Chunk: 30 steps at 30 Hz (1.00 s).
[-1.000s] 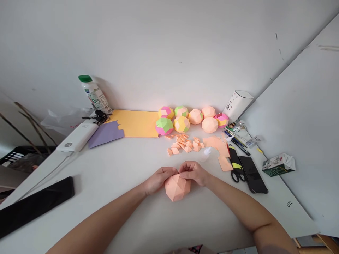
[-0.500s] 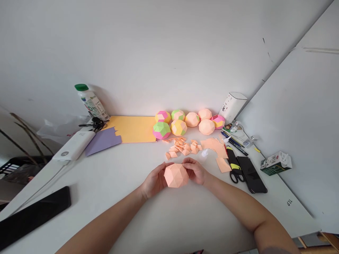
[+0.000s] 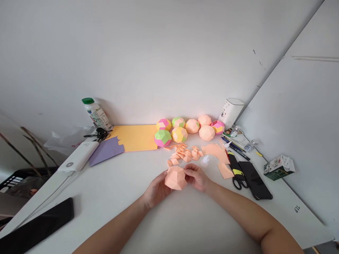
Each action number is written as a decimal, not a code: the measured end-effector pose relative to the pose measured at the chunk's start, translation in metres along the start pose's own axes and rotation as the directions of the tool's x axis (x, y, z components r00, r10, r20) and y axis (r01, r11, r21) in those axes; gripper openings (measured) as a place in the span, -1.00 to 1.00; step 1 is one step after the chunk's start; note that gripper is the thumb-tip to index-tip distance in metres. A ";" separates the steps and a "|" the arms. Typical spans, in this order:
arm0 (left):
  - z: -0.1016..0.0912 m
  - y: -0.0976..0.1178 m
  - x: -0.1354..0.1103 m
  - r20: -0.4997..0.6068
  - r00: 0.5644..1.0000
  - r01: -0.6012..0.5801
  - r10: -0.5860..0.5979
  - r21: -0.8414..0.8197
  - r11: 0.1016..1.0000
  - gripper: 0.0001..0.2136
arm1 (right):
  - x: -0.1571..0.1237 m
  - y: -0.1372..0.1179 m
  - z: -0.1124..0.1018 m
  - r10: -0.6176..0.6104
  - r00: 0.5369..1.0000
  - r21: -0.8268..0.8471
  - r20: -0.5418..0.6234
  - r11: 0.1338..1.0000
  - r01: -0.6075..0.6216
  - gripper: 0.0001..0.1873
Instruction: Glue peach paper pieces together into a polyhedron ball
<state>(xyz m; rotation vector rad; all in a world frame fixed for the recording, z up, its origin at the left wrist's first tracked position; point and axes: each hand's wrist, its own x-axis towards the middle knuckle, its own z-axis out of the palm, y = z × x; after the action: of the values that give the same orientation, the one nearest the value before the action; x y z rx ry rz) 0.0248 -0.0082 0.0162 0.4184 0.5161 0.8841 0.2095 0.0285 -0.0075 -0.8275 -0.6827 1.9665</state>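
A peach folded-paper ball [image 3: 175, 178] is held between both of my hands just above the white table [image 3: 127, 190]. My left hand [image 3: 156, 190] cups it from the left and below, fingers curled round it. My right hand [image 3: 196, 177] grips its right side with bent fingers. Just beyond lie several small folded peach paper pieces [image 3: 182, 155] and flat peach paper squares [image 3: 218, 153]. Several finished paper balls [image 3: 185, 128], some peach and some multicoloured, stand in a group by the wall.
Orange paper [image 3: 135, 137] and purple paper [image 3: 106, 151] lie at the back left with a white power bank [image 3: 78, 156], keys [image 3: 97, 133] and a bottle [image 3: 96, 113]. Scissors [image 3: 237, 171], a black phone [image 3: 254, 180], pens and a small carton [image 3: 278, 166] sit right. A dark phone [image 3: 37, 227] lies front left.
The peach ball has been turned in my hands and lifted slightly toward the paper pieces. The view has tilted a little, shifting everything down in the picture.
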 end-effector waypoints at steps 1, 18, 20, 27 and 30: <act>0.000 0.000 0.000 0.005 1.000 -0.019 0.019 0.018 1.000 -0.69 | 0.000 0.000 0.000 0.002 1.000 -0.009 0.014 1.000 -0.001 -0.78; -0.007 0.000 0.001 -0.021 0.999 -0.026 0.029 0.139 0.990 -0.54 | -0.003 -0.011 -0.001 0.199 0.958 -0.311 0.207 0.942 -0.128 -0.74; -0.007 -0.001 0.001 -0.025 0.999 -0.019 0.023 0.149 0.989 -0.53 | -0.003 -0.011 -0.001 0.203 0.958 -0.325 0.203 0.937 -0.129 -0.74; -0.005 0.000 0.001 -0.062 0.998 -0.018 0.027 0.143 0.989 -0.53 | -0.005 -0.009 -0.001 0.159 0.965 -0.354 0.207 0.932 -0.078 -0.73; -0.004 0.000 0.000 -0.048 0.999 -0.018 0.025 0.144 0.989 -0.50 | -0.005 -0.009 -0.002 0.155 0.964 -0.365 0.216 0.929 -0.068 -0.73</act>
<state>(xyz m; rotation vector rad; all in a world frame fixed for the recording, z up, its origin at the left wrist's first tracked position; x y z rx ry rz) 0.0224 -0.0074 0.0129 0.5348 0.6237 0.8830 0.2174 0.0288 -0.0012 -0.8615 -1.1848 2.1006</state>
